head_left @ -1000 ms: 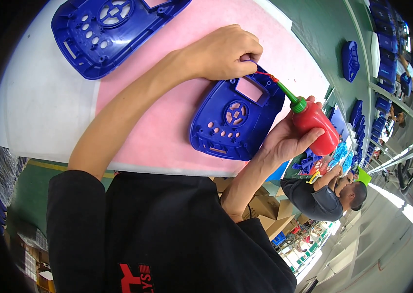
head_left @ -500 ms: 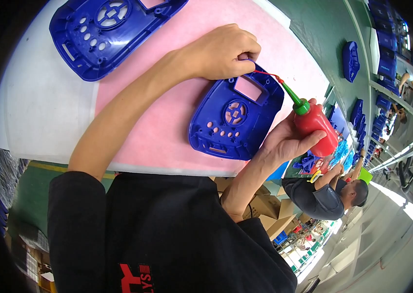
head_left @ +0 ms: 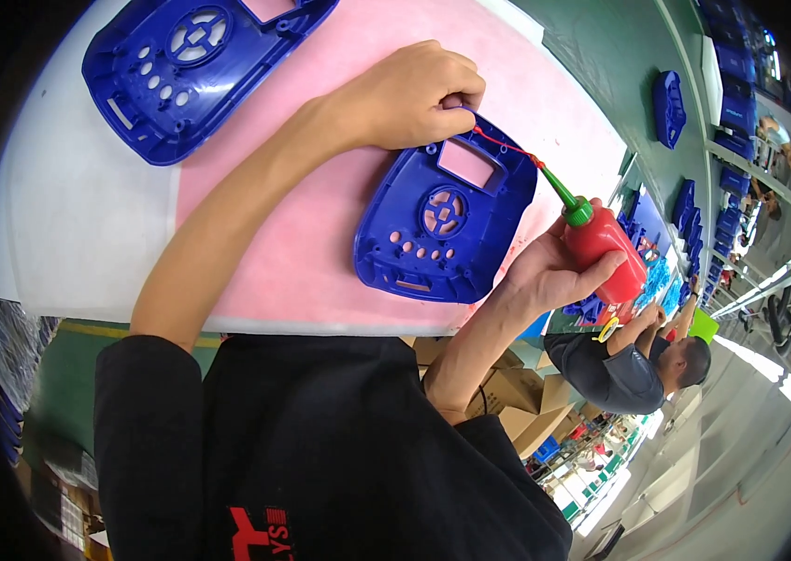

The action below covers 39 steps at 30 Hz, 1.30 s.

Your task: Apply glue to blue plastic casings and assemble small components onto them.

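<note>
A blue plastic housing (head_left: 386,210) lies on the pink sheet, its ribbed inside facing up, with a rectangular window and a round grille. At its far left rim is my left hand (head_left: 428,98), closed with the fingers curled under and the thumb against the rim; the fingertips are partly hidden. My right hand (head_left: 545,271) wraps around a red squeeze bottle (head_left: 605,252) with a green tapered nozzle, tilted toward the housing. A thin red strand (head_left: 505,145) stretches from beside my left thumb to the nozzle tip, over the housing's far right corner.
A second blue housing (head_left: 157,93) lies at the far left. Red specks mark the pink sheet (head_left: 269,271) near the right. Further right, blue parts (head_left: 669,110) rest on a green surface, and a person (head_left: 624,365) works beside the table. Cardboard boxes (head_left: 531,411) stand below.
The red strand now sags and looks longer, and the nozzle tip sits a little farther from my left hand. Both hands keep their grip. The whole view has shifted slightly.
</note>
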{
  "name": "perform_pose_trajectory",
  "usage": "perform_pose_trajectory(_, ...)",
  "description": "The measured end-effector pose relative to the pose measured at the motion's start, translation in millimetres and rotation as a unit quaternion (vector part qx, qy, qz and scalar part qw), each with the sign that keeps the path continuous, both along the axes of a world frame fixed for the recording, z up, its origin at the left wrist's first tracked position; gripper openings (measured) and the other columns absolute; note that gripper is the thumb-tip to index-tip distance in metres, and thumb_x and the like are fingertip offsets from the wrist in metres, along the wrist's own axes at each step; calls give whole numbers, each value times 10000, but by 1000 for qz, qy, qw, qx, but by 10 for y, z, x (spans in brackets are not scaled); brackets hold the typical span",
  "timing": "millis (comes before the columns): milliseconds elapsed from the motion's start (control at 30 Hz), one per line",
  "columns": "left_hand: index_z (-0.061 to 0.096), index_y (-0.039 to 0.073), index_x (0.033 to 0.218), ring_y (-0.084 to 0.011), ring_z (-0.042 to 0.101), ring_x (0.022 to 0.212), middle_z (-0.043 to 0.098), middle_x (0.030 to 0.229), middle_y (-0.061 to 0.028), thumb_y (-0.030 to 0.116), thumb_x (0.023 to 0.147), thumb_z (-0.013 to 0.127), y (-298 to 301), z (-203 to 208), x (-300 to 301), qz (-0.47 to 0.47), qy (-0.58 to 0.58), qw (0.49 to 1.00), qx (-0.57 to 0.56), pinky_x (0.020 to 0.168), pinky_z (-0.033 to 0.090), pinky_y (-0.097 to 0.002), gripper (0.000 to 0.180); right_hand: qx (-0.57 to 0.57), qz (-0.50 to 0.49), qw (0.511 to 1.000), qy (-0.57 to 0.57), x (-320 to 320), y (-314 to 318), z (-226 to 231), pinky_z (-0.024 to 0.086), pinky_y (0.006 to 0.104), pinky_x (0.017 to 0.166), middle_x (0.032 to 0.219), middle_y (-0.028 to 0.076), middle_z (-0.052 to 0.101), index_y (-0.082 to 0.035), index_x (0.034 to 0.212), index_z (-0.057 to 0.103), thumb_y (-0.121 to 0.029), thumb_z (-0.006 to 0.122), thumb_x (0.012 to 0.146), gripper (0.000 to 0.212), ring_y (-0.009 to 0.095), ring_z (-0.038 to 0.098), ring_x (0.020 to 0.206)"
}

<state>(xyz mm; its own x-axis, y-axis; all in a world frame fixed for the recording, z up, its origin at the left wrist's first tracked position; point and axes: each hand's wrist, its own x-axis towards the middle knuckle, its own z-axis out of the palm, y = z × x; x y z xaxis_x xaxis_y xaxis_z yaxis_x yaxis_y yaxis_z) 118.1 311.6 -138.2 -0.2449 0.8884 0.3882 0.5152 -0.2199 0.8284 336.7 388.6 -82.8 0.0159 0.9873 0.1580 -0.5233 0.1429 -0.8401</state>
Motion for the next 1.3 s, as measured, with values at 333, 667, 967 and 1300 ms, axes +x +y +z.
perform_pose_trajectory(333, 558, -2, 769, -250, 518, 701, 550, 743, -102, 97, 730, 582, 2, 14, -5, -10, -26, 1000, -6, 692, 431, -360, 110, -17, -39, 998, -54, 10, 5, -83, 521, 409, 936, 1124, 201, 610, -13, 1299, 385, -344, 695, 896, 606, 316, 624, 1057)
perform_pose_trajectory(667, 574, -16, 687, -319, 584, 651, 596, 688, -151, 130, 724, 606, 26, 22, 6, 5, -35, 999, 16, 662, 465, -409, 154, -16, -54, 996, -75, 11, 22, -114, 536, 411, 911, 1122, 200, 605, -20, 1286, 376, -345, 713, 881, 619, 311, 638, 1018)
perform_pose_trajectory(967, 577, -16, 689, -321, 575, 644, 596, 687, -154, 136, 726, 609, 26, 16, 11, 14, -25, 999, 29, 658, 460, -413, 159, -13, -52, 995, -81, 14, 26, -115, 550, 403, 892, 1117, 204, 602, -19, 1294, 358, -344, 721, 878, 641, 310, 640, 1010)
perform_pose_trajectory(1300, 585, -21, 689, -312, 582, 639, 598, 683, -154, 136, 721, 608, 27, 15, 12, 14, -26, 999, 26, 648, 469, -404, 161, -13, -48, 996, -76, 11, 25, -116, 553, 411, 894, 1120, 205, 594, -22, 1301, 347, -334, 727, 874, 652, 314, 637, 1011)
